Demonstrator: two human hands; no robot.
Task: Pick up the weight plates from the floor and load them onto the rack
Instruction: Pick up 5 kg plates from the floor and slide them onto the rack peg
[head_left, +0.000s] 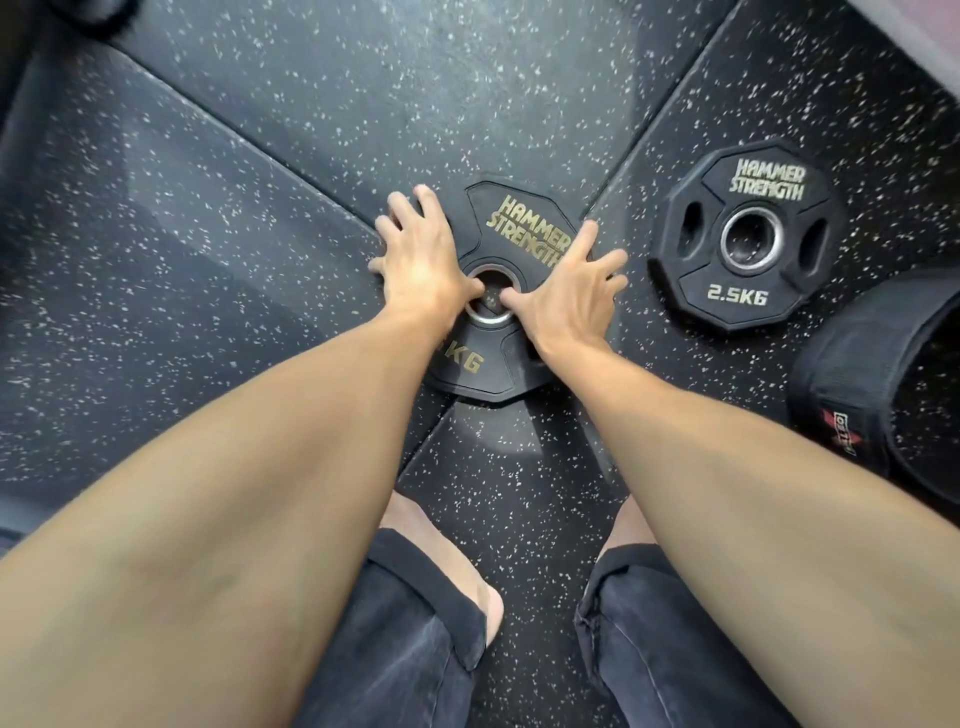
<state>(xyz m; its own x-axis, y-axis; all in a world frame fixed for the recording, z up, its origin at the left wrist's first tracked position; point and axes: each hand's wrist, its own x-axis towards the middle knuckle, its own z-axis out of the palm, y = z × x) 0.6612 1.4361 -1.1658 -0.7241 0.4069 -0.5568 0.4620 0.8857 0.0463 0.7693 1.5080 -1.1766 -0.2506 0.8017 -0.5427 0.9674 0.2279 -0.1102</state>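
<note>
At frame centre, the left hand (418, 254) and right hand (569, 299) grip the centre plate (511, 228), marked "HAMMER STRENGTH", fingers spread over its rim, thumbs hooked into its hub. At the right lies the second plate (740, 234), labelled "2.5KG", on the speckled floor (208, 208).

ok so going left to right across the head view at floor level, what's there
left hand → plate under both hands → right hand → 2.5 kg plate lying apart on the floor → black strap-like item at the right edge.
</note>
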